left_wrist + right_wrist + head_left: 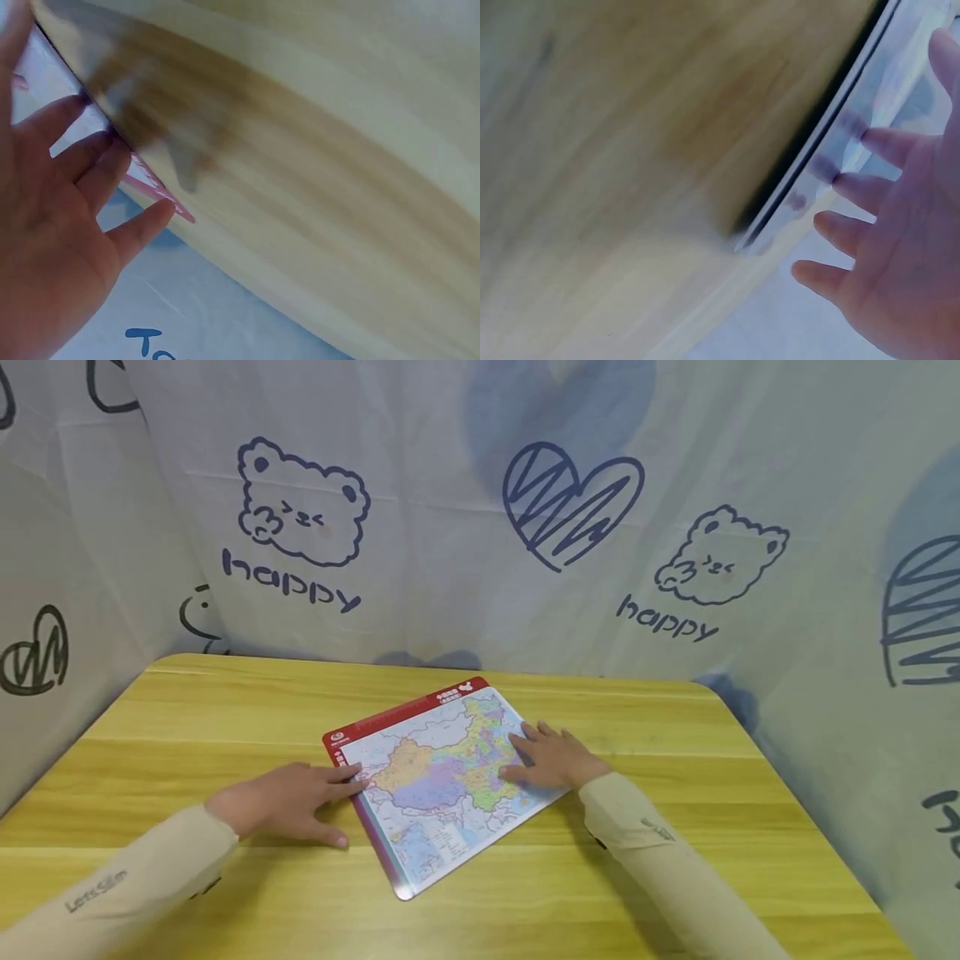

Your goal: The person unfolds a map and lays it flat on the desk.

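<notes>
A thin map board (442, 777) with a red top border and coloured regions lies tilted on the wooden table. At its left edge is my left hand (288, 802), with the fingers extended and the fingertips at the border; the thumb points toward the table. My right hand (555, 756) lies over the right edge with spread fingers, partly hiding that side of the map. In the left wrist view, the left hand's fingers (101, 169) lie along the board's edge. The right wrist view shows the right hand's fingers (862, 191) spread beside the board's edge (832, 135).
The yellow wood-grain table (247, 710) extends around the board. Behind it hangs a pale cloth (435, 593) printed with bears, hearts and the word "happy". Cloth also hangs at the left and right sides.
</notes>
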{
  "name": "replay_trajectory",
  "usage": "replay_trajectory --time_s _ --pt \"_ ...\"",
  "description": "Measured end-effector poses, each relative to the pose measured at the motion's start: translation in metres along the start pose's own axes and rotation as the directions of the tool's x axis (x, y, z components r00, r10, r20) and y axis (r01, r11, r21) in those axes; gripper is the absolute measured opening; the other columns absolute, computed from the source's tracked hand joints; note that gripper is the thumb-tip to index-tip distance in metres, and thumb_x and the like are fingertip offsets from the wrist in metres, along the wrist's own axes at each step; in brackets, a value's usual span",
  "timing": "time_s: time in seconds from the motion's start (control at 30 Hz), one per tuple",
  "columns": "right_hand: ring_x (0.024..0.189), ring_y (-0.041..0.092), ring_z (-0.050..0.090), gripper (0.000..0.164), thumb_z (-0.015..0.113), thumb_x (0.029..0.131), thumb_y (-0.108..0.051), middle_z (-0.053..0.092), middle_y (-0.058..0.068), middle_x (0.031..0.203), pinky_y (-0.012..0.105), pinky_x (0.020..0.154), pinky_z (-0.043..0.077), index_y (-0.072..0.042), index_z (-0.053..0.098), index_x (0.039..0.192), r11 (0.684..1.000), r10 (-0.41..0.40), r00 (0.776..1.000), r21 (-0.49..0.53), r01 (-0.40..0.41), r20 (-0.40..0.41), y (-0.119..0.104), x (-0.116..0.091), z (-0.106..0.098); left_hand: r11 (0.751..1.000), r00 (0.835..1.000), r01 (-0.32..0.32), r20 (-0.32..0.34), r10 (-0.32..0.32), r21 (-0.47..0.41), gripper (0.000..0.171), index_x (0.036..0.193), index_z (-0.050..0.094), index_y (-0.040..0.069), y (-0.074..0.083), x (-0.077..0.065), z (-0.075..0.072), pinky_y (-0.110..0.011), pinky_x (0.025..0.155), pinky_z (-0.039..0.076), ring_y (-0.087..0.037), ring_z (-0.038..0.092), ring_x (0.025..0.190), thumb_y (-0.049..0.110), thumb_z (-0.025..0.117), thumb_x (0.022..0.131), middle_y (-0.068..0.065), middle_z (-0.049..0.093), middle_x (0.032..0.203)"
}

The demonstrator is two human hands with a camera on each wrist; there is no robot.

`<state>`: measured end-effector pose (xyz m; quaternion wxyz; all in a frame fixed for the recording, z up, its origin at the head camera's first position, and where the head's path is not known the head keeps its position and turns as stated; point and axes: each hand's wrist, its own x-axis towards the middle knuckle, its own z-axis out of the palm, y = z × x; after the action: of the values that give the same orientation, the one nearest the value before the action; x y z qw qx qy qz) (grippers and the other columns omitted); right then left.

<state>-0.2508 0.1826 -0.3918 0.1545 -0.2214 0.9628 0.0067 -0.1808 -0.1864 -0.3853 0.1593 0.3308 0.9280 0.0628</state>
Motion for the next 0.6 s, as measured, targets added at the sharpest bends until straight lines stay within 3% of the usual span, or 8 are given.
replay_trajectory --time_s 0.07,0.17,0.27,0.4,0.6 --pt "0.142 0.040 0.020 0.079 0.043 0.094 -0.064 0.026 0.017 0.155 0.058 0.112 0.018 -0.009 0.035 0.150 0.999 -0.012 1.000 -0.035 0.011 -0.026 -0.003 0.000 0.001 1.000 0.998 -0.021 -0.057 0.022 0.012 0.075 0.138 0.055 0.008 0.001 0.002 0.000 -0.057 0.099 0.039 -0.041 0.048 0.124 0.060 0.062 0.084 -0.017 0.049 0.141" --pt "0.135 0.041 0.035 0.079 0.044 0.094 -0.063 0.039 0.022 0.147 0.057 0.106 0.030 -0.005 0.039 0.148 0.992 -0.021 0.996 -0.128 0.010 -0.088 -0.012 -0.005 0.005 0.997 0.985 -0.064 -0.155 0.071 0.049 0.059 0.123 0.065 0.005 0.003 0.014 -0.001 -0.049 0.092 0.046 -0.030 0.057 0.106 0.050 0.066 0.087 -0.012 0.062 0.119" --pt "0.117 0.038 0.051 0.072 0.049 0.095 -0.057 0.054 0.022 0.129 0.053 0.093 0.043 -0.003 0.046 0.142 0.982 -0.013 0.985 -0.187 -0.020 -0.173 -0.027 -0.018 0.010 0.993 0.972 -0.077 -0.215 0.095 0.092 0.047 0.113 0.069 0.005 0.003 0.031 -0.003 -0.042 0.085 0.049 -0.022 0.056 0.091 0.043 0.071 0.085 -0.005 0.061 0.103" --pt "0.096 0.033 0.057 0.062 0.057 0.093 -0.052 0.061 0.017 0.104 0.047 0.077 0.048 0.000 0.056 0.127 0.982 0.028 0.978 -0.175 -0.066 -0.208 -0.051 -0.040 0.014 0.994 0.974 -0.036 -0.218 0.058 0.103 0.048 0.118 0.066 0.005 -0.002 0.055 -0.006 -0.044 0.091 0.049 -0.027 0.057 0.101 0.041 0.070 0.087 -0.010 0.060 0.113" --pt "0.095 0.036 0.060 0.082 0.060 0.083 -0.066 0.061 0.019 0.098 0.049 0.079 0.048 0.009 0.059 0.119 0.975 0.152 0.977 -0.141 -0.173 -0.152 -0.068 -0.059 0.014 0.997 0.984 0.077 -0.164 -0.073 0.013 0.058 0.134 0.054 0.002 -0.009 0.088 -0.015 -0.053 0.102 0.039 -0.038 0.047 0.124 0.040 0.063 0.092 -0.018 0.050 0.137"
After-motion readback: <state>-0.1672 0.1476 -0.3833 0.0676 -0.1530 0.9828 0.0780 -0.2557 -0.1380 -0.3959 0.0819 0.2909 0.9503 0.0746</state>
